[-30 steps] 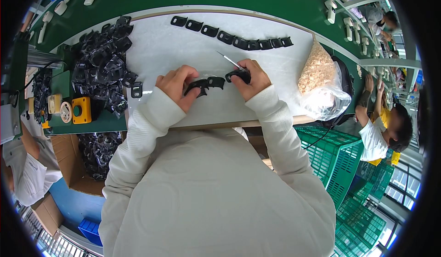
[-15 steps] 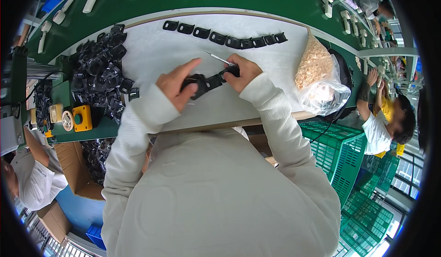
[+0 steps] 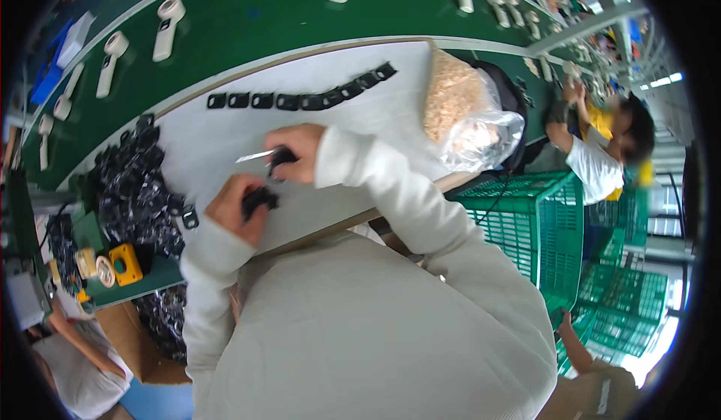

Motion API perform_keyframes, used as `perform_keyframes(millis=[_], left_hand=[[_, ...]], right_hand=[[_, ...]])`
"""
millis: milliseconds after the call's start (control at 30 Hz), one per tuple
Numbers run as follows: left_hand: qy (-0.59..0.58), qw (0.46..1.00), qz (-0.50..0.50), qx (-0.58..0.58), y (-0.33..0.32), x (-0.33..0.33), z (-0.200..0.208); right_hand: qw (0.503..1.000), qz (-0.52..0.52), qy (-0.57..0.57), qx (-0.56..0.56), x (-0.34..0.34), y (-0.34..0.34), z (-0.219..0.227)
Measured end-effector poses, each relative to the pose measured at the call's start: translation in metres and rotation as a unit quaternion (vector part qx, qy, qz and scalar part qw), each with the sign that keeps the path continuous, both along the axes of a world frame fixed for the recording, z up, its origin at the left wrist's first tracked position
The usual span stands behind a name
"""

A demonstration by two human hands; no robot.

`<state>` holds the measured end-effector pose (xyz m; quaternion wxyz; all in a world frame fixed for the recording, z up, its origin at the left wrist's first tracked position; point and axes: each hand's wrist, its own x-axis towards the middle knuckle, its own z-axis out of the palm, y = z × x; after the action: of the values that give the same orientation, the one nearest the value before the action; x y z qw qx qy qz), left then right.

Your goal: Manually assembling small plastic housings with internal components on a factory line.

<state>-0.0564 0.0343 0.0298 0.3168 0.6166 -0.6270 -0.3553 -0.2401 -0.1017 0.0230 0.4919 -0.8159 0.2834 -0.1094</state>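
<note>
My left hand [image 3: 234, 211] is closed around a black plastic part [image 3: 257, 201] above the white work sheet [image 3: 353, 138]. Just beyond it and to the right, my right hand [image 3: 302, 152] grips a slim tool with a bright metal tip [image 3: 254, 156] pointing left. Its exact kind is blurred. A dark piece [image 3: 281, 162] also shows at the right fingers; I cannot tell whether it is the tool's handle or another part. Farther back, several black plastic parts [image 3: 288, 102] lie in a curved row. A heap of similar black parts [image 3: 134, 183] sits to the left.
A clear bag of small beige pieces [image 3: 453, 101] stands at the right of the sheet. White handheld devices [image 3: 167, 30] lie on the green conveyor [image 3: 248, 15]. A yellow button box [image 3: 125, 264] is at left, green crates [image 3: 511, 225] at right. Other people work on both sides.
My view has turned, shifting the bench leftward in the picture. My hands, earlier joined by a short line of black parts, are now closer together, with the right hand beyond the left.
</note>
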Motion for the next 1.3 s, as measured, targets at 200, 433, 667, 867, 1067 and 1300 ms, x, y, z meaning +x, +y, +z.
perform_keyframes(millis=[200, 433, 667, 867, 1067, 1300], left_hand=[[-0.104, 0.991, 0.005, 0.084, 0.054, 0.092, 0.038], [-0.172, 0.97, 0.168, -0.03, 0.06, 0.17, 0.027], [-0.384, 0.883, 0.169, -0.21, -0.002, 0.151, 0.011], [-0.28, 0.933, -0.007, -0.226, -0.101, 0.116, -0.035], [-0.362, 0.917, -0.065, -0.153, -0.141, 0.136, -0.12], [-0.367, 0.924, -0.061, -0.089, -0.097, 0.091, -0.068]], right_hand=[[0.998, 0.041, -0.008, -0.053, 0.092, 0.003, -0.002], [0.997, -0.066, -0.048, -0.012, 0.205, 0.031, -0.039], [0.873, -0.326, -0.324, -0.166, 0.12, 0.005, 0.003], [0.74, -0.603, -0.042, -0.297, -0.063, -0.076, -0.026], [0.754, -0.516, 0.219, -0.342, -0.121, -0.103, -0.069], [0.77, -0.531, 0.212, -0.281, -0.132, -0.108, -0.053]])
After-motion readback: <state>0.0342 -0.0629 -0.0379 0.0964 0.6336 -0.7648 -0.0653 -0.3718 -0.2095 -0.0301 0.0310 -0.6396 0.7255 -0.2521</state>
